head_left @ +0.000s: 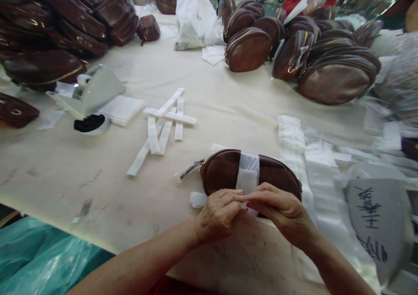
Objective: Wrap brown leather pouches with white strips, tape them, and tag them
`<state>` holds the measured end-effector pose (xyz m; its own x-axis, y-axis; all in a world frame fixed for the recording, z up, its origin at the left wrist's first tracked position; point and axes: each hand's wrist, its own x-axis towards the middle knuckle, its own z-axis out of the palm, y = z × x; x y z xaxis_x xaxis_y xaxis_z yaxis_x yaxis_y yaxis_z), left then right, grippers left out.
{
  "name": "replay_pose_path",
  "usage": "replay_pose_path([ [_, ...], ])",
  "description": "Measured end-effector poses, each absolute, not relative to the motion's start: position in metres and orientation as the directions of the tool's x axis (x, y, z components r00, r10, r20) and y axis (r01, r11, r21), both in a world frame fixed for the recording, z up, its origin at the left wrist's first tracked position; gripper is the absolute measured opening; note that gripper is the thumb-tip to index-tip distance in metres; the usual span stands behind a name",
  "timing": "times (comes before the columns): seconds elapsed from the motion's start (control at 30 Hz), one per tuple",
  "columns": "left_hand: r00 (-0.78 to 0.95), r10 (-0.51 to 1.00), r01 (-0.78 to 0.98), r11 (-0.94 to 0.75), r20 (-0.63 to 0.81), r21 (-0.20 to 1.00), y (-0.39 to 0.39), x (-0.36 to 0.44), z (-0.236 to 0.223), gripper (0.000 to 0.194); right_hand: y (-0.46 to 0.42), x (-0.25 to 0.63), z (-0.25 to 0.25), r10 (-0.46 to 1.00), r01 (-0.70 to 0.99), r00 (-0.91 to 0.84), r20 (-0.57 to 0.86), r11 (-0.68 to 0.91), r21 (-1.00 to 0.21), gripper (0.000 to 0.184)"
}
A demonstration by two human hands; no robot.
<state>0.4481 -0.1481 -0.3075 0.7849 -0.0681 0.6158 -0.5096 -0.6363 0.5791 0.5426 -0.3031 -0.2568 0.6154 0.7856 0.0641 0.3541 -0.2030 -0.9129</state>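
Note:
A dark brown leather bag [220, 173], small and oval, lies on the table near its front edge. Round its middle runs a translucent white wrapping strip [248, 166]. My left hand [224, 212] presses at the strip's near end, its fingers closed and bent. From the other side my right hand [277, 208] meets it, thumb and fingers pinched together on the same strip. The fingertips of both hands nearly touch and hide the strip's end. A zipper pull [192, 169] in clear plastic sticks out at the bag's left end.
Several loose white strips [171, 116] lie left of the bag. Beyond them stands a white tape dispenser [94, 90] beside a black-and-white roll [91, 124]. Brown bags are piled at back left and back right [250, 49]. White sheets [321, 186] and a marked grey piece [379, 221] lie right.

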Motion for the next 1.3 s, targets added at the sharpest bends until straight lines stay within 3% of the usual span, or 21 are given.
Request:
replay_pose_path([
  [0.2, 0.791, -0.07, -0.486, -0.674, 0.608, 0.556, -0.15, 0.447, -0.308, 0.007, -0.298, 0.542, -0.267, 0.722, 0.383, 0.687, 0.085, -0.26, -0.886, 0.012],
  [0.63, 0.806, -0.045, -0.442, -0.708, 0.59, 0.55, -0.151, 0.446, -0.306, 0.013, -0.291, 0.527, -0.284, 0.61, 0.604, 0.745, 0.27, -0.444, -0.662, 0.015],
  [0.73, 0.78, -0.103, -0.484, -0.725, 0.618, 0.49, -0.15, 0.446, -0.305, 0.01, -0.289, 0.525, -0.286, 0.594, 0.623, 0.745, 0.302, -0.459, -0.634, 0.016],
  [1.0, 0.689, -0.382, -0.595, -0.784, 0.616, 0.178, -0.144, 0.443, -0.305, 0.017, -0.288, 0.523, -0.286, 0.573, 0.621, 0.753, 0.325, -0.455, -0.638, 0.016],
  [1.3, 0.741, -0.383, -0.555, -0.811, 0.551, 0.183, -0.143, 0.44, -0.3, 0.018, -0.28, 0.523, -0.286, 0.401, 0.519, 0.852, 0.337, -0.565, -0.641, 0.009],
])
